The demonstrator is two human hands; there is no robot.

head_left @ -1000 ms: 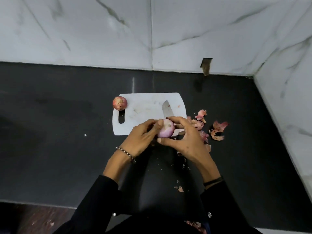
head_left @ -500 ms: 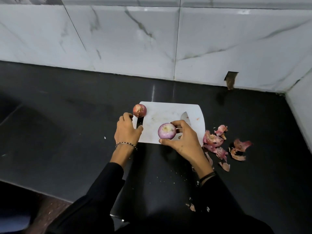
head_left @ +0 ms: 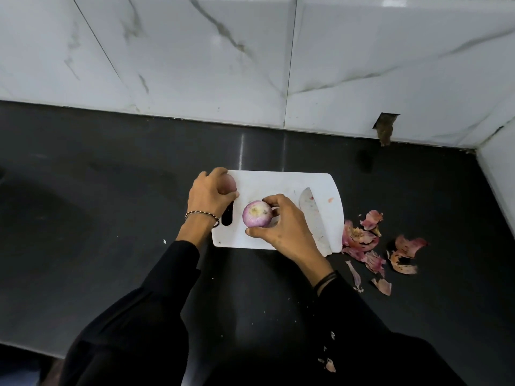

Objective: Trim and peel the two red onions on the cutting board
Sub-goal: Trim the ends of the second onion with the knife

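Note:
A white cutting board [head_left: 281, 185] lies on the black counter. My right hand [head_left: 284, 229] grips a peeled, pale purple onion [head_left: 256, 214] over the board's near left part, its trimmed end facing up. My left hand [head_left: 210, 195] curls over the second onion [head_left: 230, 186], which still wears its reddish skin, at the board's far left corner; most of that onion is hidden under my fingers. A knife blade [head_left: 313, 218] lies on the board's right side, its handle hidden behind my right hand.
Loose red onion skins [head_left: 365, 240] are scattered on the counter right of the board, with a few scraps [head_left: 330, 366] near my body. White marble wall tiles [head_left: 250, 65] close off the back and right.
My left hand let go of the peeled onion and moved left and back onto the unpeeled onion. My right hand carried the peeled onion over the board. The camera view shifted left.

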